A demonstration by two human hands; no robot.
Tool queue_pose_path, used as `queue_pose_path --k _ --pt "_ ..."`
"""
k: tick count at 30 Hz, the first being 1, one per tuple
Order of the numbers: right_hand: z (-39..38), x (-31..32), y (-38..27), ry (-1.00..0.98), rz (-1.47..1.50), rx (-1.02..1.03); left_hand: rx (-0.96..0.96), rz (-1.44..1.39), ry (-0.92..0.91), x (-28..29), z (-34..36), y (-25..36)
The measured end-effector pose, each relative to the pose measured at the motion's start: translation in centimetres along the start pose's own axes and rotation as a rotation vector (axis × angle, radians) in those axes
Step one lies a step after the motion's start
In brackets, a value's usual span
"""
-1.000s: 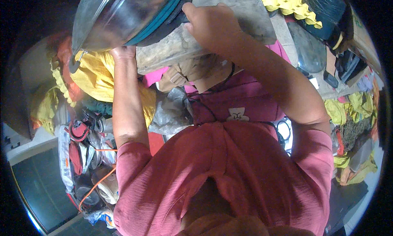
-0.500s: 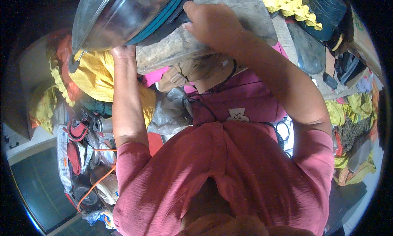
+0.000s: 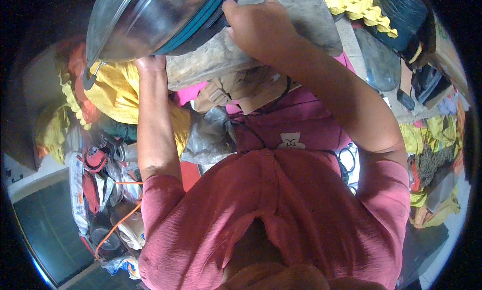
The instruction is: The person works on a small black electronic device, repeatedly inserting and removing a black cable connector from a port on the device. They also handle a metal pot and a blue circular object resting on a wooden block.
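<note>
A large, shiny, round vessel (image 3: 145, 23) is tilted on its side at the top left, over the edge of a worn wooden board (image 3: 201, 64). Teal and dark bands ring its narrower end, and a thin metal rod with a dark tip hangs at its wide rim. My right hand (image 3: 263, 28) is closed, its thumb and fingers curled at the dark banded end. Beneath the vessel, my left hand (image 3: 150, 64) supports it from below; the fingers are hidden behind it. The vessel's exact kind and its far side do not show.
Below the board lie a tan cap (image 3: 251, 89) and a magenta bag (image 3: 286, 119). Yellow cloth (image 3: 115, 91) hangs beside my left forearm. A yellow egg tray (image 3: 356, 8) sits at the top right. Cluttered bags and an orange cord (image 3: 118, 224) occupy the lower left.
The vessel has shifted very slightly to the left, with both hands staying on it. My right hand's knuckles have moved up a little at the banded end.
</note>
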State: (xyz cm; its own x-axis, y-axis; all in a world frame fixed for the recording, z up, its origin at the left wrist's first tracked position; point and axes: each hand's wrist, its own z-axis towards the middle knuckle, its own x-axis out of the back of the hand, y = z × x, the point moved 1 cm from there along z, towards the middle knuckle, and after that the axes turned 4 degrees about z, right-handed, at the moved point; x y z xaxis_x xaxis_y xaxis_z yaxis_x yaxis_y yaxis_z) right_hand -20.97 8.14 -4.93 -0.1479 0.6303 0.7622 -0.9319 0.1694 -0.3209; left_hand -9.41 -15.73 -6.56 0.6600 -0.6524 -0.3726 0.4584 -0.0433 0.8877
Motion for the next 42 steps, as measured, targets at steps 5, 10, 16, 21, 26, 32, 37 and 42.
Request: queue_pose_path --k 5,10,16,21,26,32,37,42 --pt "0.2 -0.2 1.1 0.073 0.082 -0.053 0.012 -0.046 0.005 -1.5 -0.9 0.5" --pt "0.6 0.5 -0.1 -0.040 0.038 -0.080 0.011 -0.041 0.007 0.0 -0.3 0.1" --pt "0.2 -0.1 0.6 -0.017 0.081 -0.104 0.037 -0.031 0.107 -0.6 -0.8 0.3" --pt "-0.2 -0.4 0.9 0.018 0.162 -0.131 0.045 0.049 0.033 -0.4 -0.6 0.3" --pt "-0.4 -0.2 1.3 0.051 0.116 -0.029 0.033 0.003 0.037 -0.8 -0.7 0.5" --pt "-0.7 0.0 0.8 0.046 0.068 -0.022 0.006 -0.017 -0.003 -0.9 -0.5 0.2" --pt "-0.7 -0.2 0.7 0.042 0.115 -0.038 -0.007 0.006 -0.023 -0.2 -0.1 0.1" --pt "-0.6 0.5 0.6 0.087 0.195 -0.041 0.023 -0.060 -0.044 0.1 0.1 0.0"
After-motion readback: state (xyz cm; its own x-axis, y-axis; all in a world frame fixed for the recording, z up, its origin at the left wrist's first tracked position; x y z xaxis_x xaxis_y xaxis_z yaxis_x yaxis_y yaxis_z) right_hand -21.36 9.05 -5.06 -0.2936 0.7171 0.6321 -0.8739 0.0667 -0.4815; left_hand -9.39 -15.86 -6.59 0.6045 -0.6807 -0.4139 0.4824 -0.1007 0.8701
